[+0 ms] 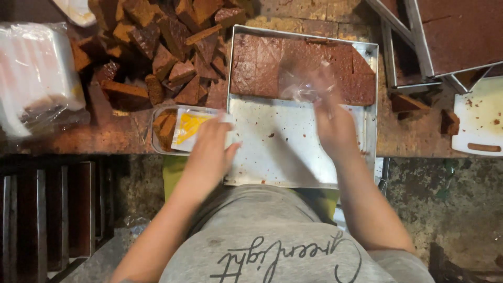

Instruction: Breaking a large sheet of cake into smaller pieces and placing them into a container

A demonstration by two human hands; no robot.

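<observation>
A large metal tray (283, 157) lies in front of me with brown cake squares (293, 65) filling its far part. My right hand (332, 123) is over the tray, blurred, pinching a clear plastic bag (306, 86) just above the cake. My left hand (209, 149) reaches to the tray's left edge and rests on a small clear container (181, 128) that holds a yellow packet (189, 127) and a brown cake piece (165, 128).
A heap of cut brown cake pieces (157, 47) covers the table at the far left. A stack of clear plastic bags (34, 73) lies at the left edge. More metal trays with cake (450, 31) and a white board (479, 118) sit at the right.
</observation>
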